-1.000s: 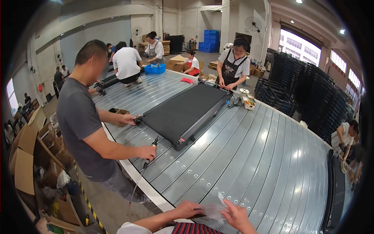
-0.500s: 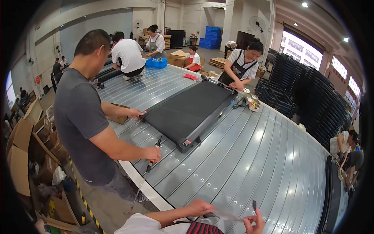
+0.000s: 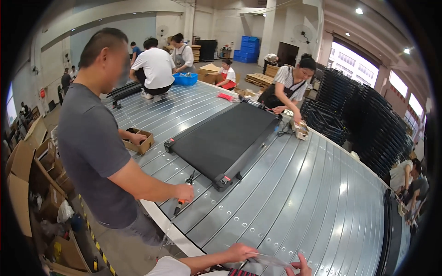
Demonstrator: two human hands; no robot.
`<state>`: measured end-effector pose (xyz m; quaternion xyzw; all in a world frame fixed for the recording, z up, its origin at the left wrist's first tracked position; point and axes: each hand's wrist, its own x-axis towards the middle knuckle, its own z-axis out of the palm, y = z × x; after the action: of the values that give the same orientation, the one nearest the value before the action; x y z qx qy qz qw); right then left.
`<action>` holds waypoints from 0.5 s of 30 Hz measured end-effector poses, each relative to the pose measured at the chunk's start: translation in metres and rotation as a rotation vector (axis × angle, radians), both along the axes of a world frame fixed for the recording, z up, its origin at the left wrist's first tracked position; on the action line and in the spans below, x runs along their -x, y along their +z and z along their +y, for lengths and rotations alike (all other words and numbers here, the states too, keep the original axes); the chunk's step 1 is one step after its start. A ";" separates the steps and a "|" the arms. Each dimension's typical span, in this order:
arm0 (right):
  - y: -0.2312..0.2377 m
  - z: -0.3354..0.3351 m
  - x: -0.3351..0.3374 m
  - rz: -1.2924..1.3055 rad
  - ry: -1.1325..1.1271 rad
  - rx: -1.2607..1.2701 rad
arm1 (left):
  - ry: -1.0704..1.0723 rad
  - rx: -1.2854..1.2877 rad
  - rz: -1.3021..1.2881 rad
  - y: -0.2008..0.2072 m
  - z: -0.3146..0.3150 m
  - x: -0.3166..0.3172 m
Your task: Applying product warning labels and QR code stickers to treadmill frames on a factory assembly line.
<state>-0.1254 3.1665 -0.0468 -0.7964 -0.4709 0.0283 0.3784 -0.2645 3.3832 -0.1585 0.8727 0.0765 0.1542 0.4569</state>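
Clear plastic film [image 3: 270, 260] stretched low over the near part of the worktable, close to the lower edge of view, roughly level and see-through. Wearer's left hand [image 3: 241, 252] pinches its left end between thumb and fingers. Right hand [image 3: 300, 267] at the other end, fingers part-curled, one raised; cannot tell whether it grips the film or only touches it, the hand being cut by the lower edge. Beneath, a broad worktable [image 3: 322, 202] of grey metal slats, a row of round studs crossing it. Farther along lies a long black belt deck [image 3: 225, 138], flat, red marks at its near corners. Left of it, a co-worker in a dark grey T-shirt [image 3: 94, 147]: one hand round an orange-and-black driver [image 3: 180, 203], the other in a small cardboard box [image 3: 143, 143]. Beyond the deck's far end, a worker in striped shirt and dark apron [image 3: 282, 92] reaches to a small parts box [image 3: 300, 130] at the table's edge. Red bundle [image 3: 225, 97] past the deck; blue bin [image 3: 185, 80] farther back, beside a person in white [image 3: 154, 69] crouched on the table. Right background: tall stacks of black frames [image 3: 363, 115].
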 end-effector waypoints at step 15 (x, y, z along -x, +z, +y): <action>-0.009 -0.167 0.005 0.085 0.063 0.008 | 0.061 -0.035 -0.088 0.057 -0.160 0.060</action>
<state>-0.1303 2.9994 -0.0557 -0.7809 -0.4790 0.0758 0.3937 -0.3242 3.2229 -0.1017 0.8702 0.0802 0.2076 0.4395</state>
